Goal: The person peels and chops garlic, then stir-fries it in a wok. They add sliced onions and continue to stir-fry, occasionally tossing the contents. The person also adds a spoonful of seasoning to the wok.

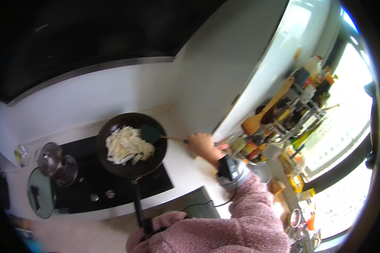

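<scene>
My right hand point(202, 145) is closed around the handle of a spatula point(150, 134), whose dark blade rests in a black wok point(160, 158) against pale sliced food point(126, 145). The food lies heaped in the left and middle of the wok, which sits on a black glass cooktop point(82, 193). The wok's long black handle point(138, 202) points down toward me. My left hand is not in view; a pink fleece sleeve shows near the handle's lower end. A device is strapped at my right wrist, with a black cable hanging from it.
Left of the wok stand a glass lid point(41, 193) and a clear pot point(50, 159). A black range hood point(98, 34) hangs above. On the right, a wooden spatula point(267, 107), jars and bottles crowd the counter by a bright window point(341, 126).
</scene>
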{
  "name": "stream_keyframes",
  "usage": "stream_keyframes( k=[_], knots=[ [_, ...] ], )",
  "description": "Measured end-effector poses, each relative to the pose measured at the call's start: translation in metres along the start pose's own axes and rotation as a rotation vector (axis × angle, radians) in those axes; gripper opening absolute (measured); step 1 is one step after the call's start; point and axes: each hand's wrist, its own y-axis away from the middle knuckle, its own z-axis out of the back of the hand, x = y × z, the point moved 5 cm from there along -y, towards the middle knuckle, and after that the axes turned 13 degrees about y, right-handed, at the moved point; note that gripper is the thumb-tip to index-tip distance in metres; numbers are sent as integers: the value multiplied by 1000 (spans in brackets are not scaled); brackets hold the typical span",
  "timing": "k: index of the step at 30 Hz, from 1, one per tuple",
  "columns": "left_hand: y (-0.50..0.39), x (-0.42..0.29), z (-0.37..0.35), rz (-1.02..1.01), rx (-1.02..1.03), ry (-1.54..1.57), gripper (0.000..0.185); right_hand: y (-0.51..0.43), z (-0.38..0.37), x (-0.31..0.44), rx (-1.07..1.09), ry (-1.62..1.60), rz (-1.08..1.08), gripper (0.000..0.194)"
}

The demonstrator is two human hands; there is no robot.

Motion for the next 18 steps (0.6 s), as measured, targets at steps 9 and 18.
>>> stream_keyframes(
  k=[9, 18],
  knots=[
    [14, 6, -8, 12, -49, 26, 23, 3, 4, 6, -67, -22, 76, 24],
    [9, 8, -7, 5, -50, -8, 24, 3, 4, 8, -50, -29, 60, 22]
  ],
)
